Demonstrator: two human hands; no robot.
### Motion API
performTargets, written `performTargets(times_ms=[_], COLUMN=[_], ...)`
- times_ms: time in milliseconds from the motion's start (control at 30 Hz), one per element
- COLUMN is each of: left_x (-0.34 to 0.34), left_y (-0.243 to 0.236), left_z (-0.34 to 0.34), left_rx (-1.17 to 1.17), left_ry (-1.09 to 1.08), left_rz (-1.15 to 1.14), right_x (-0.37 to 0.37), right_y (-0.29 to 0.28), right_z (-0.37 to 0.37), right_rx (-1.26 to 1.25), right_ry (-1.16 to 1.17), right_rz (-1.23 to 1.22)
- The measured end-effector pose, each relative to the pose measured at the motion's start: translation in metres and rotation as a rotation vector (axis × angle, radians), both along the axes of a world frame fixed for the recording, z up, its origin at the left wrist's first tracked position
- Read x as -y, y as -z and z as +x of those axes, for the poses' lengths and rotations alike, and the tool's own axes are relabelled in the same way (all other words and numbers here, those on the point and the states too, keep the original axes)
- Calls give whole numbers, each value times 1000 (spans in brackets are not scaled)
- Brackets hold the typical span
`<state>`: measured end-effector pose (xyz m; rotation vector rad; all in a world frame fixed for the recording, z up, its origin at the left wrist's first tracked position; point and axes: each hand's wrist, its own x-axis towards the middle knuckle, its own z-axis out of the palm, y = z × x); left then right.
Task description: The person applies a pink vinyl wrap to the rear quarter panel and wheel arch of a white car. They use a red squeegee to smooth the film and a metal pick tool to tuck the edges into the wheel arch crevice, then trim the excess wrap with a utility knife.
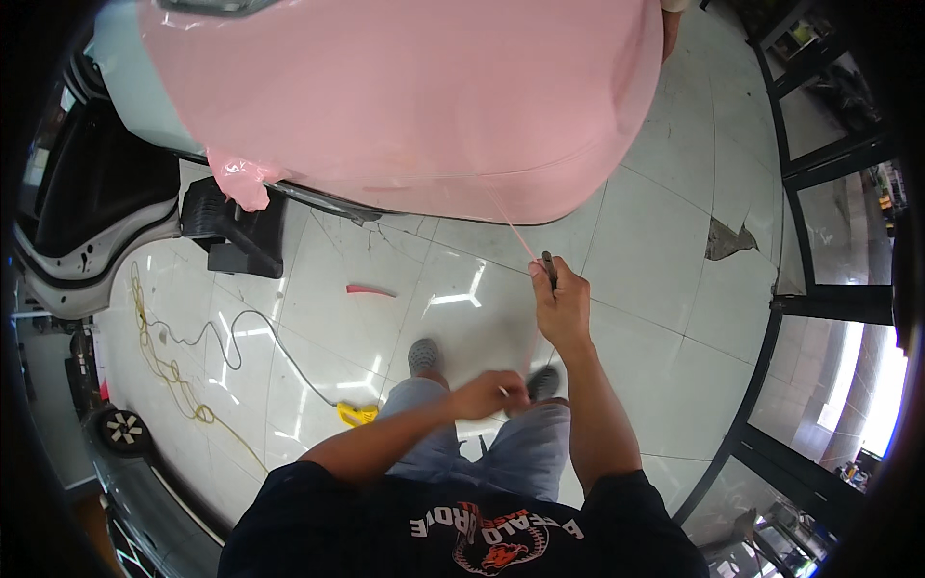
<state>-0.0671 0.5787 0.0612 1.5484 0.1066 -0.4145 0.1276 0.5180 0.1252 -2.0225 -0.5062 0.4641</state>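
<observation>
Glossy pink film [414, 87] covers a large curved car panel in front of me. A thin pink strip [515, 229] runs taut from the panel's lower edge to my right hand [562, 303]. That hand is closed, with the strip at its thumb and a slim dark tool [549, 270] poking up from the fist. Nearer my body, my left hand [493, 394] is closed and slightly blurred. A small pale bit shows at its fingers, too small to name.
A loose pink flap [238, 178] hangs beside a black box-shaped thing [236, 226]. On the tiled floor lie a red-pink scrap [370, 290], a yellow tool [356, 414] with a grey cord, and a yellow cable [173, 380]. Another person's arm [672, 29] shows at the top right.
</observation>
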Motion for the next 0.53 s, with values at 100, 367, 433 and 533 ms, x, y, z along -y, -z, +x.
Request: performTargets(times_ms=[100,367,433,533], left_x=[-40,-51,-28,-6], left_y=[31,-70,-84,-99], left_z=[6,166,207,264], left_rx=[-432,-144,-111,-126], left_ry=[-596,-1101,-1110,-1106], left_rz=[-353,57,15,-121], right_x=[43,169,196,233], right_y=[6,8,-1,-12], right_z=[23,97,115,156], right_rx=[41,-37,-65,-72], right_ry=[-19,-4,11,23], right_rz=[86,11,-14,-67])
